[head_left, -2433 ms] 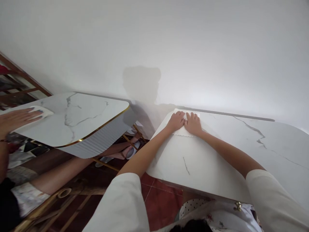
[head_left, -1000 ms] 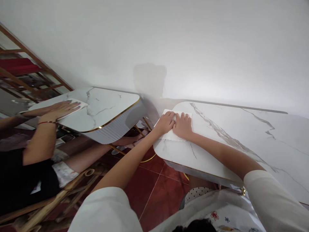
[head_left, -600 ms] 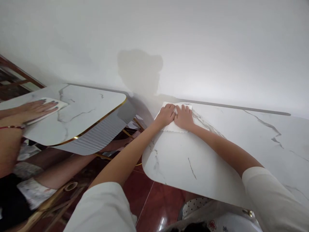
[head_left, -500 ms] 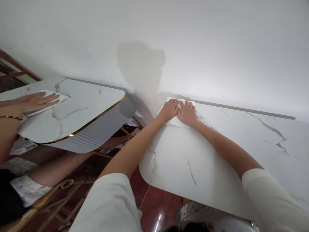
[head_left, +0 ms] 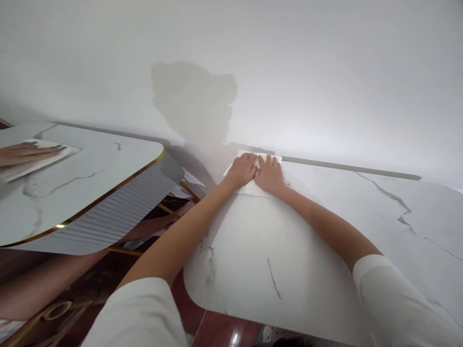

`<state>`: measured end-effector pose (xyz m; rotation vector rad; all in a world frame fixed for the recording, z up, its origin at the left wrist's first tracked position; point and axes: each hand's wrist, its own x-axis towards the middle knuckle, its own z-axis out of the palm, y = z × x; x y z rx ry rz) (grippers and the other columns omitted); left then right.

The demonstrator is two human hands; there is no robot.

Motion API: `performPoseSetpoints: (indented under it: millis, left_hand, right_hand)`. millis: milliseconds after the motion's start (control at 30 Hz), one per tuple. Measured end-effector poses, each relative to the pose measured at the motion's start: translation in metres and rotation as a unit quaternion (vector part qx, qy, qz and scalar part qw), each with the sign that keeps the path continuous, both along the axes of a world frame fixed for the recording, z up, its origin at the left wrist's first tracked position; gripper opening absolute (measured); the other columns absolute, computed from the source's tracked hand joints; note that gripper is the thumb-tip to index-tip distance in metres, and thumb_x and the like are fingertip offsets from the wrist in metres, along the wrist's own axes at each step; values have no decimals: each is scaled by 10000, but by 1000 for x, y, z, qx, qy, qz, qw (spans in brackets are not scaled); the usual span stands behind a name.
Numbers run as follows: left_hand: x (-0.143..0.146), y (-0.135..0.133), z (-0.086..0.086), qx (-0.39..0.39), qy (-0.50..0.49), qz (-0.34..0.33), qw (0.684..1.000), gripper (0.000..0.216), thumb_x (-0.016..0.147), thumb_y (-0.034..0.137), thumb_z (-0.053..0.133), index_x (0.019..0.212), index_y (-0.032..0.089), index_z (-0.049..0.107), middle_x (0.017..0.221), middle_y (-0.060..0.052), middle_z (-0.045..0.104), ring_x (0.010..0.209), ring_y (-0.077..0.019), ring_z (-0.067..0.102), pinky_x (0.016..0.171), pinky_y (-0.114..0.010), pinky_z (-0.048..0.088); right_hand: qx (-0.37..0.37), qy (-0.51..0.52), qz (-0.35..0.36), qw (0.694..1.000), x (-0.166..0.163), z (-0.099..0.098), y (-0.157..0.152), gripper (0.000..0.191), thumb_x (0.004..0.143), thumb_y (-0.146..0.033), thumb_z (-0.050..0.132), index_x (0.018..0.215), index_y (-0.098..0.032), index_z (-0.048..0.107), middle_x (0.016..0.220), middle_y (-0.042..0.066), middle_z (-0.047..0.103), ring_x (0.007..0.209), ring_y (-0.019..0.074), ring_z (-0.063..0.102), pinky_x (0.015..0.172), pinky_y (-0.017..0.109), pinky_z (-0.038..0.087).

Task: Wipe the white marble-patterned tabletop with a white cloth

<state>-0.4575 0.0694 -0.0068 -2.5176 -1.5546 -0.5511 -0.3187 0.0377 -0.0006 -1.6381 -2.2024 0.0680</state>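
Two hands pressing one white cloth at the far edge of a marble bench.

The left hand (head_left: 241, 169) and right hand (head_left: 268, 173) lie flat, fingers spread, touching side by side on the white cloth (head_left: 249, 189), gripping nothing; paired palms probably spread the pressure evenly. The cloth sits near the wall on the bench (head_left: 311, 250), its long axis apparently across the arms. On a neighbouring bench (head_left: 94, 168), another person's hand (head_left: 21, 153) rests on a second cloth (head_left: 39, 161).
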Motion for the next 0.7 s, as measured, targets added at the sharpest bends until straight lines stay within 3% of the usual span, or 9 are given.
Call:
performPoseSetpoints:
  millis: [467,700]
  left_hand:
    - [67,-14,7,-4,-13,-33,999,325,848,163,348,1118,155,529,1173,-134,582,1151,-280,486,944,-432,393]
    - [70,-14,5,-4,-24,-36,999,352,848,180,356,1159,140,516,1207,-137,570,1174,-273,476,973,-428,378]
  right_hand:
    - [-3,-48,-54,997,59,2,-13,540,924,-273,327,1453,-167,322,1482,141,365,1335,308,318,1039,436,282]
    - [3,-48,-49,998,65,2,-14,538,918,-268,330,1445,-161,336,1475,150,372,1339,316,320,1037,443,282]
